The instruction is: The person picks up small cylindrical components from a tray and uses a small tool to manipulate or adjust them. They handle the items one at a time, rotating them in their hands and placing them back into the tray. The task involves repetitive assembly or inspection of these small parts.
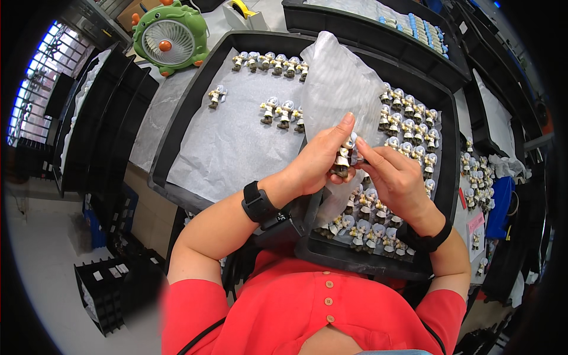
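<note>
A small figurine [343, 158] with pale hair, a white outfit and dark boots stands upright in my left hand [322, 151], its fingers wrapped round it. My right hand [393, 174] pinches at the figurine's right side; what lies between those fingertips is too small to make out. Behind both hands a sheet of white tissue paper [340, 80] rises over the middle of a black tray [231, 38]. Rows of like figurines [284, 112] lie on white paper in the tray's left part, and denser rows [408, 127] fill its right part.
A green fan [171, 38] stands at the far left, beside a yellow tape dispenser [242, 9]. Another black tray [378, 32] sits behind. More loose figurines [478, 177] lie at the right, near a blue object [502, 207]. Stacked black trays [106, 112] rise at the left.
</note>
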`<state>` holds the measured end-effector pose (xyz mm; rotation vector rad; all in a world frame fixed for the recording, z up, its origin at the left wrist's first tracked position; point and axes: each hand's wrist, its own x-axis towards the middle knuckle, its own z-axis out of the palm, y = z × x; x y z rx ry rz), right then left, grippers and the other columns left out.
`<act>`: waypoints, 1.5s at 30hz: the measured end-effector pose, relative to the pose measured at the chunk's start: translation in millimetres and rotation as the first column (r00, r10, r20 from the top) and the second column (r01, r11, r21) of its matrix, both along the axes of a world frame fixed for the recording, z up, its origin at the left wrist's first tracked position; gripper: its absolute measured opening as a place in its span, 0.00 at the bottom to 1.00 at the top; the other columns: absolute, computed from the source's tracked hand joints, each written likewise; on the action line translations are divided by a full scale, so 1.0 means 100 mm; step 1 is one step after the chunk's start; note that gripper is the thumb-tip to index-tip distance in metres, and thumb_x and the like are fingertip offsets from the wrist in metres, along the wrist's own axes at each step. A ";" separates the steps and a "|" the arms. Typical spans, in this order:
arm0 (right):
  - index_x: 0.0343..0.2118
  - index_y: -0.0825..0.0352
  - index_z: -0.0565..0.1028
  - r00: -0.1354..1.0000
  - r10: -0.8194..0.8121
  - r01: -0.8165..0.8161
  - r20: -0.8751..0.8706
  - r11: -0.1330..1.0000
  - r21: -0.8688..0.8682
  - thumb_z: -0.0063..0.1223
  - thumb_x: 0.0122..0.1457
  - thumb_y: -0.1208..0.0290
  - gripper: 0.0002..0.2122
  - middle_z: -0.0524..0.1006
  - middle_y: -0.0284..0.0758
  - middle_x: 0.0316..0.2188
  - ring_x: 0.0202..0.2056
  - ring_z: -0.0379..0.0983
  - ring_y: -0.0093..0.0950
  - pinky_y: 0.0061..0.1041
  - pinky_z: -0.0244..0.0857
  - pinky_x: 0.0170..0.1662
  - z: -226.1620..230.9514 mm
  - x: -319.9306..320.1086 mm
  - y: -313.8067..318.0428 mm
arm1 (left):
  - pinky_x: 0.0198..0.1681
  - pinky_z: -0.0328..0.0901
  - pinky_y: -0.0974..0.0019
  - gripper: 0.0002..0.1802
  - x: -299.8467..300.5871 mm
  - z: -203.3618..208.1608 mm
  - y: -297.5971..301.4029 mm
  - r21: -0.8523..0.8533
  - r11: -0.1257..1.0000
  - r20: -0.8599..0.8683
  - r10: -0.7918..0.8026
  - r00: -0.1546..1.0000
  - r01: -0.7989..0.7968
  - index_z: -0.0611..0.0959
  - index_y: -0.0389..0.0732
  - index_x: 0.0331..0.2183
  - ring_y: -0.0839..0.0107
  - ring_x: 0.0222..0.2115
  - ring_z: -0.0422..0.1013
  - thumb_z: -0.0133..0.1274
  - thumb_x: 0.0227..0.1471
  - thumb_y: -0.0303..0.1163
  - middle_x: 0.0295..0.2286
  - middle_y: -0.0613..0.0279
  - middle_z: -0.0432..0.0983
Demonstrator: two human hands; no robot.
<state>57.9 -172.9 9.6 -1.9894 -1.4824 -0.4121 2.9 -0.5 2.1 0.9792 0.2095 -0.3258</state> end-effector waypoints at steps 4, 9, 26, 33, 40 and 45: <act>0.49 0.65 0.71 1.000 -0.007 0.007 0.002 1.000 -0.007 0.59 0.45 0.79 0.24 0.73 0.33 0.24 0.22 0.71 0.27 0.25 0.66 0.23 -0.01 -0.01 0.00 | 0.09 0.49 0.78 0.32 0.00 -0.02 0.01 0.003 1.000 0.008 -0.002 1.000 0.002 0.73 0.41 0.25 0.76 0.13 0.66 0.36 0.55 0.62 0.17 0.65 0.69; 0.49 0.65 0.71 1.000 -0.005 0.005 -0.013 1.000 -0.008 0.59 0.45 0.79 0.24 0.73 0.33 0.24 0.22 0.71 0.27 0.25 0.66 0.23 -0.01 -0.01 0.00 | 0.09 0.49 0.78 0.31 0.00 -0.01 0.00 -0.005 1.000 -0.002 0.000 1.000 0.000 0.73 0.41 0.25 0.76 0.13 0.66 0.36 0.55 0.62 0.17 0.65 0.69; 0.49 0.65 0.72 0.997 0.000 0.000 -0.072 1.000 0.000 0.60 0.44 0.80 0.24 0.74 0.33 0.24 0.22 0.72 0.28 0.25 0.66 0.23 0.01 -0.02 0.00 | 0.09 0.49 0.78 0.31 -0.01 0.00 -0.01 0.001 1.000 0.000 0.012 1.000 -0.012 0.73 0.41 0.26 0.76 0.12 0.66 0.36 0.56 0.61 0.17 0.65 0.69; 0.48 0.65 0.72 0.999 -0.005 0.005 -0.044 1.000 -0.016 0.60 0.44 0.80 0.23 0.73 0.33 0.23 0.22 0.71 0.28 0.25 0.66 0.23 0.01 -0.01 0.00 | 0.09 0.49 0.78 0.31 -0.01 -0.01 -0.01 0.000 1.000 0.002 0.014 1.000 -0.014 0.73 0.41 0.26 0.77 0.12 0.65 0.36 0.56 0.61 0.17 0.65 0.68; 0.48 0.65 0.72 0.998 -0.016 0.016 -0.053 1.000 -0.007 0.60 0.45 0.79 0.23 0.73 0.33 0.24 0.22 0.72 0.28 0.25 0.66 0.23 0.00 -0.02 0.00 | 0.09 0.49 0.79 0.31 0.00 -0.01 0.00 -0.012 1.000 0.008 0.008 1.000 -0.008 0.73 0.41 0.26 0.76 0.12 0.65 0.36 0.56 0.61 0.17 0.65 0.68; 0.49 0.64 0.72 0.995 0.001 0.000 -0.098 1.000 0.007 0.60 0.45 0.80 0.24 0.74 0.34 0.24 0.22 0.72 0.29 0.25 0.66 0.23 0.00 -0.01 -0.01 | 0.09 0.49 0.79 0.31 0.00 -0.01 0.00 -0.010 1.000 0.006 0.009 1.000 -0.009 0.73 0.41 0.26 0.76 0.13 0.66 0.36 0.56 0.61 0.17 0.65 0.69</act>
